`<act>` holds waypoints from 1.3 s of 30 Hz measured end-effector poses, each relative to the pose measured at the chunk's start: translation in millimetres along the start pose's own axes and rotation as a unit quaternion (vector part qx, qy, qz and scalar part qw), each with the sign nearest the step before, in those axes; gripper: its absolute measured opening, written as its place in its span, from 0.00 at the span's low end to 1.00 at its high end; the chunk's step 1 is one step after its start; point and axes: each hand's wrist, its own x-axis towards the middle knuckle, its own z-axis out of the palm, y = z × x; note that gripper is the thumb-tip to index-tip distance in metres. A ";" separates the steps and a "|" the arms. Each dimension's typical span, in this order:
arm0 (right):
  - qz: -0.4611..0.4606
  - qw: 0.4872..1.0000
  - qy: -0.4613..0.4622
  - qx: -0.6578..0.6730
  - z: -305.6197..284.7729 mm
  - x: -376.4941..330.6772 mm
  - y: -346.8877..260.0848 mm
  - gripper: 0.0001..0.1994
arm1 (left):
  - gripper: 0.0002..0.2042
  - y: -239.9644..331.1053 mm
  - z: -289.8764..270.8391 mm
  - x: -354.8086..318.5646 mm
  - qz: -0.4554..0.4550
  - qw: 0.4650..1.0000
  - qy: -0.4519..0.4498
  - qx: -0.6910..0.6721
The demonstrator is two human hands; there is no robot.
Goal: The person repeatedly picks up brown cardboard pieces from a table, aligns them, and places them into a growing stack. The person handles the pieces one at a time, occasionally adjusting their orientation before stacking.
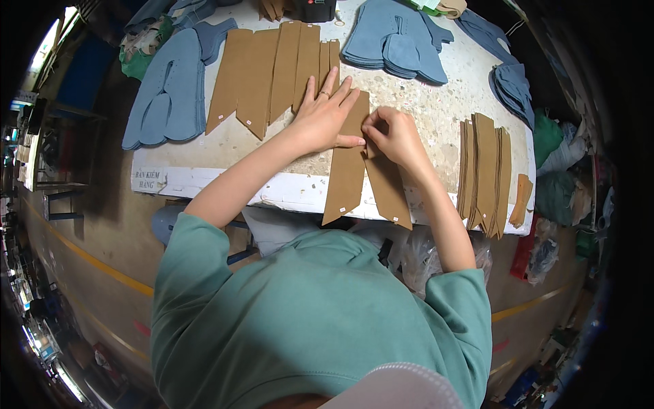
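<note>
Reading the clock from betw. the hands: spreading L hand (323, 117) palm-down and released, not grasping anything; laying thumb and index on the left brown strip (345, 187), reaching up to 12 w/ the other fingers, over the near end of fanned brown panels (262, 71).

Curling R hand (396, 140), bringing thumb and index together at the inner edge of the right brown strip (390, 191); not making out whether they're pinching it or just touching.

Spotting both strips running down from under the fingers: left one heading to 6 o'clk, right one to 5, splaying apart in a narrow V, reaching the front edge of the table (422, 102), w/ small white tags nr the lower ends.

Scanning round: finding blue pieces (163, 95) at approx. 9–10, a blue stack (392, 41) at 1, more blue pieces (512, 88) at 2–3, a brown stack (485, 170) at 4, and just beside it, nr the R corner, a small orange-brown bundle (521, 201).
</note>
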 end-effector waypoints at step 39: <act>-0.037 0.997 0.062 -0.013 9.5 22.1 5.1 0.06 | 0.51 1.9 -4.5 0.8 -0.001 1.000 -0.009 -0.022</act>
